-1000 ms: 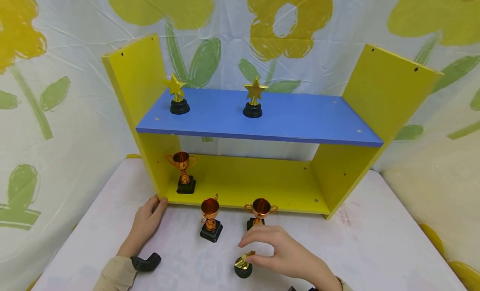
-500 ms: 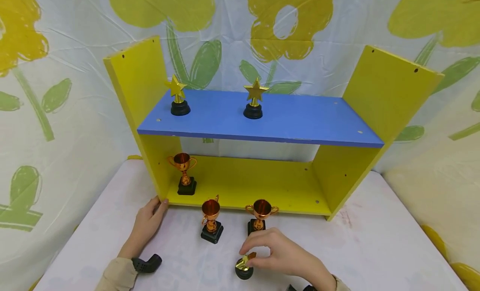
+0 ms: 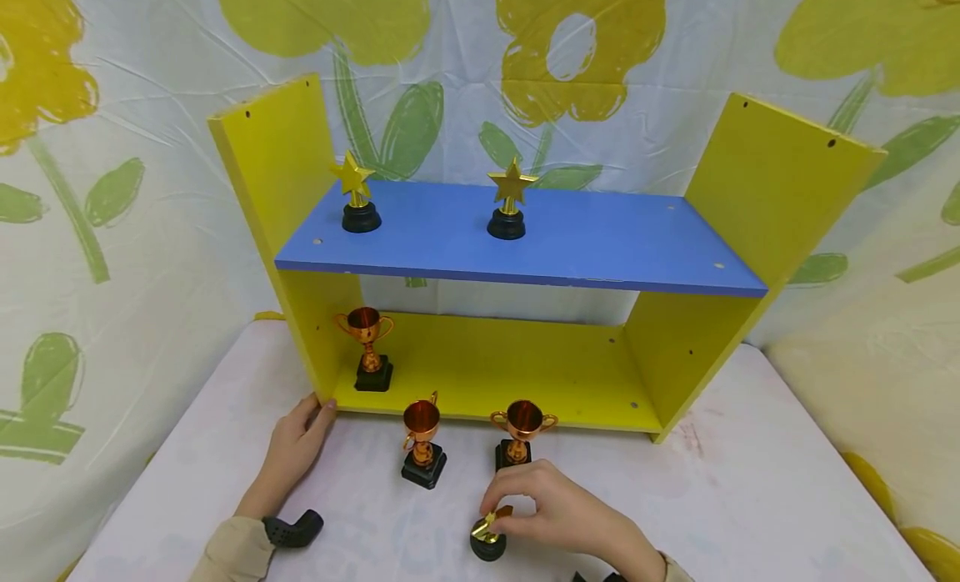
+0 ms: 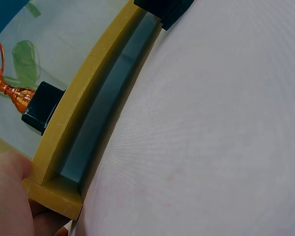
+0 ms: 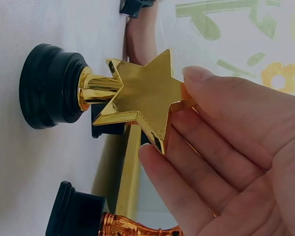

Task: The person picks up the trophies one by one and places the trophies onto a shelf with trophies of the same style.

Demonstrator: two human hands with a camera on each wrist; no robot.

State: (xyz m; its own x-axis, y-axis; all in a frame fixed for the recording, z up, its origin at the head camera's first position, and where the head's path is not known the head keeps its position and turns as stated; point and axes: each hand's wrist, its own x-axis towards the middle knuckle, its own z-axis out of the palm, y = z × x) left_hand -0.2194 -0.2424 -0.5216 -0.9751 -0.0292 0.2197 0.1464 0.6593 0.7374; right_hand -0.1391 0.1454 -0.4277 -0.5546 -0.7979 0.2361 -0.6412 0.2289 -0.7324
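My right hand (image 3: 551, 507) pinches the gold star of a small star trophy (image 5: 147, 93) between thumb and fingers. Its round black base (image 3: 489, 550) stands on the table in front of the shelf. With thumb and fingers, my left hand (image 3: 294, 444) grips the lower left front corner of the yellow-and-blue shelf (image 4: 59, 194). Just beyond the right hand is a bronze two-handled cup trophy (image 3: 523, 417), partly hidden by it. A second cup trophy (image 3: 422, 417) stands to its left, turned sideways.
A third bronze cup (image 3: 365, 325) stands at the left on the yellow bottom board (image 3: 495, 361). Two gold star trophies, one left (image 3: 360, 194) and one mid-board (image 3: 510, 197), stand on the blue board (image 3: 615, 240). A flower-print cloth (image 3: 465, 32) hangs behind the shelf.
My right hand's thumb and fingers have closed in on the star trophy's top. The left hand stays at the shelf corner, and the other trophies have not moved.
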